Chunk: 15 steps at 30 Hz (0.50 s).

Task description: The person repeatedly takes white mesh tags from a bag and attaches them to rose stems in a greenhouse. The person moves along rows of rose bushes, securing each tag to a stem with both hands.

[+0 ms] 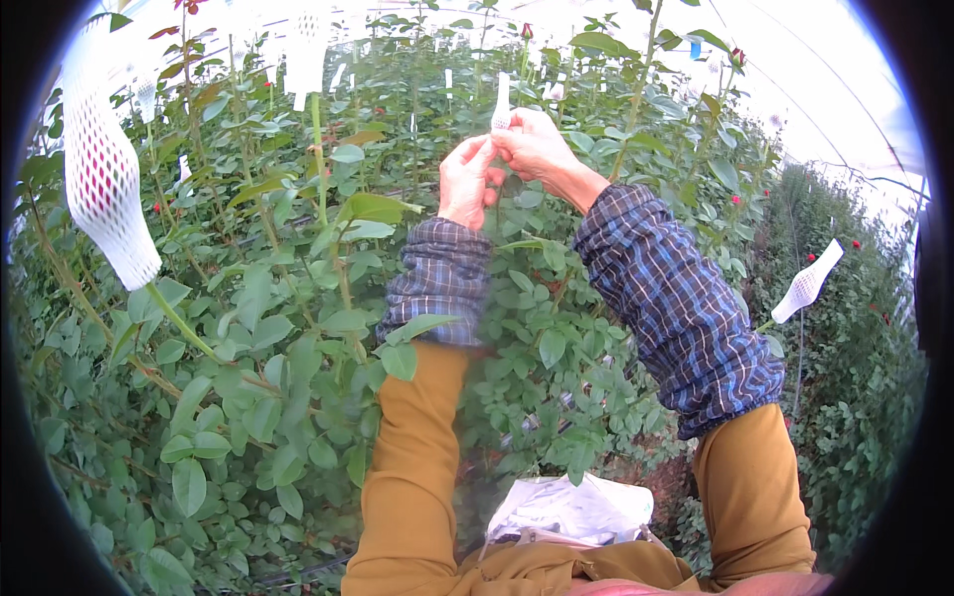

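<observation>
Both my hands meet among the rose bushes (551, 343), stretched out in front of me. A small white foam mesh sleeve (502, 104) stands upright at the fingertips of my right hand (538, 145), which pinches its lower end. Just below and to the left, my left hand (466, 179) has its thumb and fingers drawn together at the same spot. Whether it grips a stem there is hidden by the fingers. Any bud inside the sleeve is too small to make out.
A large white mesh sleeve (104, 171) covers a red rose at the left; another sleeve (305, 52) hangs at upper left. At the right, a sleeved bud (807, 283) leans outward. An open white bag (574, 506) sits at my waist. Uncovered red buds (527, 31) rise behind.
</observation>
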Available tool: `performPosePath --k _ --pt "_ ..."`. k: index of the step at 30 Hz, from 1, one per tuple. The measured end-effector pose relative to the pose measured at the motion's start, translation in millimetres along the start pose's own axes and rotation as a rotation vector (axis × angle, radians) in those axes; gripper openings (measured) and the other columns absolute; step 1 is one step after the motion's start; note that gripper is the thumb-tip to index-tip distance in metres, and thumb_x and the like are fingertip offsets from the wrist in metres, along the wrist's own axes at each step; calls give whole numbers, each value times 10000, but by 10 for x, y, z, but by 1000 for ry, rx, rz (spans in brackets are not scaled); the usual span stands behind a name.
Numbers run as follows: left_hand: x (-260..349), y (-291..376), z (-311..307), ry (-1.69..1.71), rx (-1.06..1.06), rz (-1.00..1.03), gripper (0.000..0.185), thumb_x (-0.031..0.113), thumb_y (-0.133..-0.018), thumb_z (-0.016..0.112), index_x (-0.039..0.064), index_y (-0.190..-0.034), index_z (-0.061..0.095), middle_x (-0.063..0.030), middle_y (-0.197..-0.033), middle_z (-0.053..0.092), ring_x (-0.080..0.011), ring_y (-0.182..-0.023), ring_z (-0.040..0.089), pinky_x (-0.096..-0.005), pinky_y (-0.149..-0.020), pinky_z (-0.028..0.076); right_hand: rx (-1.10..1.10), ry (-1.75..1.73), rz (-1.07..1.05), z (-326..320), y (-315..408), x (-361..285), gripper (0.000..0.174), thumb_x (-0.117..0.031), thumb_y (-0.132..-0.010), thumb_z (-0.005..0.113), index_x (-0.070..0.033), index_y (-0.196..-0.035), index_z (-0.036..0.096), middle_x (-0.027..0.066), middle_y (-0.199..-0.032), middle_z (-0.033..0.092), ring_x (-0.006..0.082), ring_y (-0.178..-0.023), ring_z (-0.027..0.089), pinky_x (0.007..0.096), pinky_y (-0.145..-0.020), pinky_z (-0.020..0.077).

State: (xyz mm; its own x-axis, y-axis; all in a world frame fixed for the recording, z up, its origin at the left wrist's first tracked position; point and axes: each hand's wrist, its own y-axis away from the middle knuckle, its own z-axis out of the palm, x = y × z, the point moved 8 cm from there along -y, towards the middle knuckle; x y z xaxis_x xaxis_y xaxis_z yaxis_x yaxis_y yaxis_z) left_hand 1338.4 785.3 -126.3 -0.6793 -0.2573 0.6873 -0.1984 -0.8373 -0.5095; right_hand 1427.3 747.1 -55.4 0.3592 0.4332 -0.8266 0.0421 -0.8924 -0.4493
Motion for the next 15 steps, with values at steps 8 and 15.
performPosePath --k 8,15 --pt "103 147 -202 65 430 297 162 86 -868 603 9 -1010 615 -37 -825 636 -104 -589 554 -198 -497 419 247 50 -234 292 620 -569 508 -46 -746 563 48 -1222 410 207 -930 636 350 -885 630 406 -807 499" --pt "610 851 45 -240 767 556 236 -22 -877 462 58 -1043 610 -55 -1017 635 -81 -678 532 -186 -471 444 -102 -525 -686 258 3007 -1125 215 84 -780 517 34 -987 492 148 -891 536 288 -849 562 352 -756 456"
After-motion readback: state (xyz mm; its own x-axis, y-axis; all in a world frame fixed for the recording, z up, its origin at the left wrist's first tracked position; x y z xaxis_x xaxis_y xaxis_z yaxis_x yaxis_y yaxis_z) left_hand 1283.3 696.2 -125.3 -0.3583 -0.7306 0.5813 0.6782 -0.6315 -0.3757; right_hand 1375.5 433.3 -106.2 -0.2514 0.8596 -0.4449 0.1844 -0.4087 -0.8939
